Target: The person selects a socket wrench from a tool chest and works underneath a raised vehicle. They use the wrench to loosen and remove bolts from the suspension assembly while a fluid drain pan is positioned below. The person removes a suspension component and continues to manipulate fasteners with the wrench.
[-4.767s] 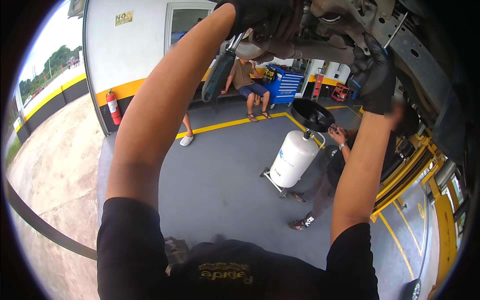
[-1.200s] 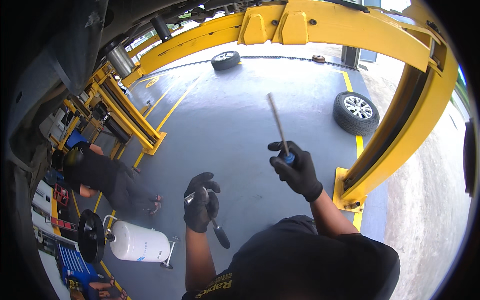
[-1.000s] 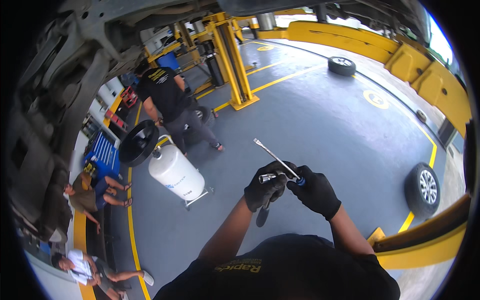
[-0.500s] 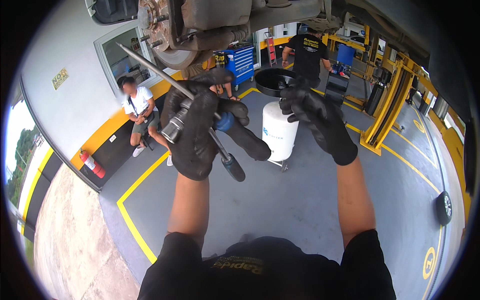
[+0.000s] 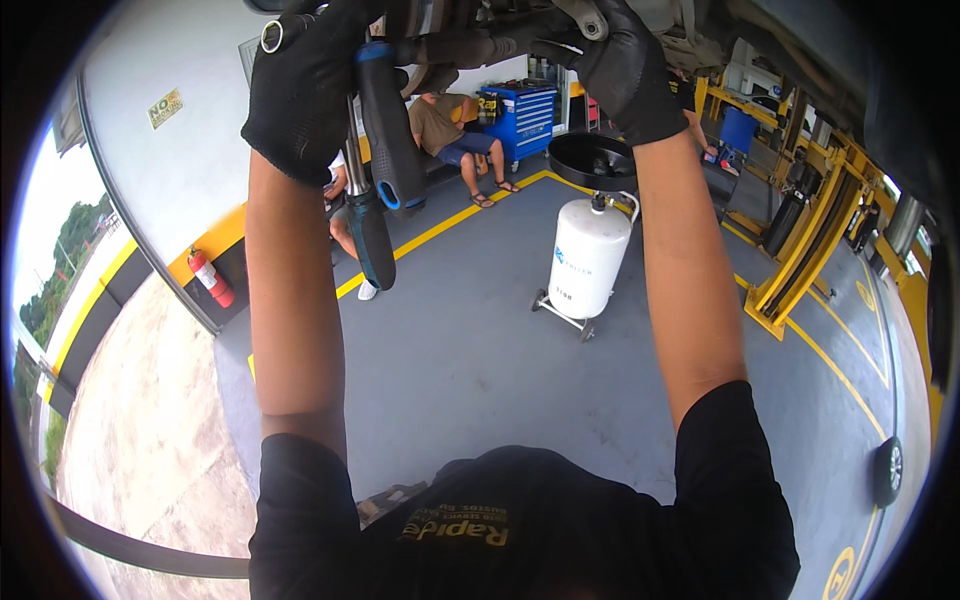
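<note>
Up under the raised vehicle, my black-gloved left hand [image 5: 300, 100] is closed around several tools. A ratchet handle [image 5: 388, 130], black with blue trim, hangs down beside its fingers. Below it is the dark teal handle of a long screwdriver [image 5: 374, 240]. A chrome socket [image 5: 272, 36] shows at the hand's upper left. My right hand [image 5: 632, 80], also gloved in black, is raised to the underbody. Its fingers curl at a grey metal arm with a round end [image 5: 590, 20]. The fingertips of both hands are partly hidden.
A white wheeled oil drainer [image 5: 588, 260] with a black catch pan [image 5: 592, 162] stands ahead. Beyond are a blue tool cabinet [image 5: 522, 122] and a seated person [image 5: 445, 130]. A yellow lift post [image 5: 800, 250] is at right, a fire extinguisher [image 5: 210, 278] at left.
Both hands have risen to the vehicle's underside and moved apart from the chest. The screwdriver has swung from slanting to nearly upright, handle down. The right hand now meets the underbody.
</note>
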Action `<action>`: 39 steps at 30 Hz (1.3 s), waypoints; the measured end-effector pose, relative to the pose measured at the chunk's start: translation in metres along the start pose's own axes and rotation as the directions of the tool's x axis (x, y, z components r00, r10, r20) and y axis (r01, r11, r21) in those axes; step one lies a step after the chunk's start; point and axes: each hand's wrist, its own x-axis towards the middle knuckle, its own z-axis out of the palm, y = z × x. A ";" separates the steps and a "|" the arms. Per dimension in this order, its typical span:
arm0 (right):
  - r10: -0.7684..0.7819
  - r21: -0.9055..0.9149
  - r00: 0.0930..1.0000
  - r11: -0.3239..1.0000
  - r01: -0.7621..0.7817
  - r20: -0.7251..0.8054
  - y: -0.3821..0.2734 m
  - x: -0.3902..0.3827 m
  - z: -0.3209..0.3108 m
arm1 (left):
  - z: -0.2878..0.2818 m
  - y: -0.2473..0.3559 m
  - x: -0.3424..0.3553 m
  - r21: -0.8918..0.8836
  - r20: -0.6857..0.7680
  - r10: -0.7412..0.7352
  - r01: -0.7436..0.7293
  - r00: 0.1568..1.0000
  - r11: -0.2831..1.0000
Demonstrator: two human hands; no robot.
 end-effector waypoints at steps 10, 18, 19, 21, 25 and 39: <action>-0.046 0.460 0.999 0.887 0.043 -0.004 0.034 0.014 -0.022 | 0.009 -0.018 0.054 0.211 0.002 0.558 -0.546 0.830 0.811; -0.219 -0.464 0.971 0.853 0.240 0.099 0.090 0.077 -0.008 | 0.004 -0.034 0.060 0.042 -0.039 0.584 -0.582 0.811 0.812; -0.125 -0.312 0.989 0.939 0.145 0.083 0.091 0.080 -0.007 | 0.004 -0.034 0.060 0.049 -0.044 0.598 -0.596 0.800 0.801; -0.445 -0.703 0.847 0.501 0.505 0.291 0.088 0.080 -0.009 | 0.006 -0.033 0.060 0.010 -0.116 0.607 -0.610 0.786 0.792; -0.550 -0.857 0.684 -0.124 0.499 0.478 0.088 0.072 -0.006 | 0.015 -0.026 0.059 -0.835 0.078 -0.008 0.070 0.997 0.545; -0.335 -0.419 0.941 0.851 0.318 0.033 0.087 0.080 0.009 | 0.035 -0.051 0.064 -0.546 -0.348 0.253 -0.415 0.903 0.728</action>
